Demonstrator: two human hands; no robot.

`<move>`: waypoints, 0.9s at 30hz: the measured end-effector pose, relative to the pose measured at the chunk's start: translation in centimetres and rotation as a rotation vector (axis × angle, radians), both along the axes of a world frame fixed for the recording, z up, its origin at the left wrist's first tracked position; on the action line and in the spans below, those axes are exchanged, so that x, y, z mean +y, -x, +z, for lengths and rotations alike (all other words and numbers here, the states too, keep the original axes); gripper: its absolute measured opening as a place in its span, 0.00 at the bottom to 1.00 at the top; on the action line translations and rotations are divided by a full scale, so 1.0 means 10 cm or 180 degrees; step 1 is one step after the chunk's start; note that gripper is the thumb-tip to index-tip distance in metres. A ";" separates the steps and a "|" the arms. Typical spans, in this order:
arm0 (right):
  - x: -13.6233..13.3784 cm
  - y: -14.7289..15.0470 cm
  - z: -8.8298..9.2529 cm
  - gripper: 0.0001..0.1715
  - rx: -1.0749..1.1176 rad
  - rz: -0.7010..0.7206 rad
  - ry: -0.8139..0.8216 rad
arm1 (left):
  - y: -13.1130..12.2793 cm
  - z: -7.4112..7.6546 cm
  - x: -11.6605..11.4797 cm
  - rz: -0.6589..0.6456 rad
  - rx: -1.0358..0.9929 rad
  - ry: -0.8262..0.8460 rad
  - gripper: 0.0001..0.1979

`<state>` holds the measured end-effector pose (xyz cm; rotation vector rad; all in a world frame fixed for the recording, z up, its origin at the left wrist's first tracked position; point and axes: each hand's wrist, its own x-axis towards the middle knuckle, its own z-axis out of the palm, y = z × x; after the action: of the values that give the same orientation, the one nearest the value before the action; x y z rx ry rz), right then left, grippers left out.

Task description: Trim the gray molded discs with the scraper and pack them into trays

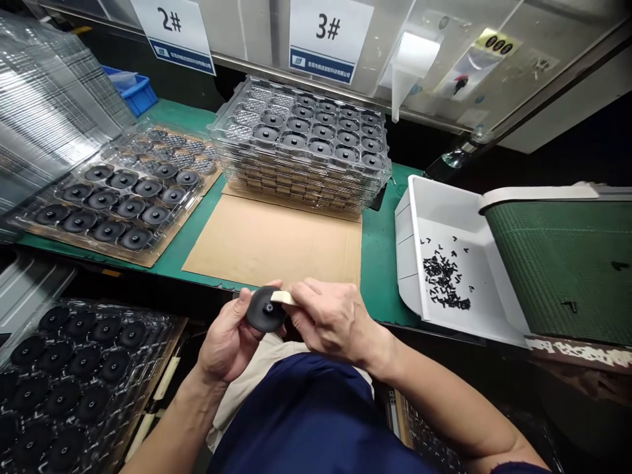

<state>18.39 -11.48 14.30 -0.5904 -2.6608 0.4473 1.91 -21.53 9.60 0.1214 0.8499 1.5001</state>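
My left hand [228, 339] grips a round black plastic disc [264, 315] by its rim, with the small raised hub facing up. In my right hand [328, 319] is a flat, cream-coloured strip [283, 297], closed between the fingers. The strip's tip lies over the disc, close beside the hub; whether it presses on the surface I cannot tell. Both hands are just in front of the bench edge, above my lap. Beyond them a sheet of brown cardboard [276, 237] lies on the green bench top.
Stacked clear trays [301, 174] of black discs stand at the back. Another disc tray [113, 197] lies left; a further one [69, 375] sits lower left. Empty trays [54, 85] lean upper left. At right, a white bin [444, 217] holds small black pieces beside a green conveyor belt [563, 257].
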 end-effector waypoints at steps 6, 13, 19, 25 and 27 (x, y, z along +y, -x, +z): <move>0.13 0.09 0.17 0.09 -0.0029 0.0676 -0.0681 | 0.04 -0.05 0.01 -0.0780 -0.0567 -0.0088 0.17; 0.02 0.04 0.01 0.14 -0.0168 0.0067 -0.0202 | 0.06 -0.05 -0.01 0.0285 -0.0111 0.0209 0.16; 0.15 0.16 0.08 0.08 -0.0211 0.0783 -0.0671 | -0.01 -0.14 -0.02 -0.0756 -0.0752 -0.0083 0.17; 0.08 0.19 0.12 0.14 -0.0032 0.0205 -0.0318 | -0.01 -0.04 0.01 0.0445 -0.0368 -0.0222 0.14; 0.02 0.16 0.08 0.16 -0.0054 0.0074 0.0011 | 0.01 -0.02 0.00 0.0789 -0.0036 -0.0335 0.20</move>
<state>16.79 -11.28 15.11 -0.5671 -2.6863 0.4555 1.77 -21.52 9.35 0.0875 0.7983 1.7770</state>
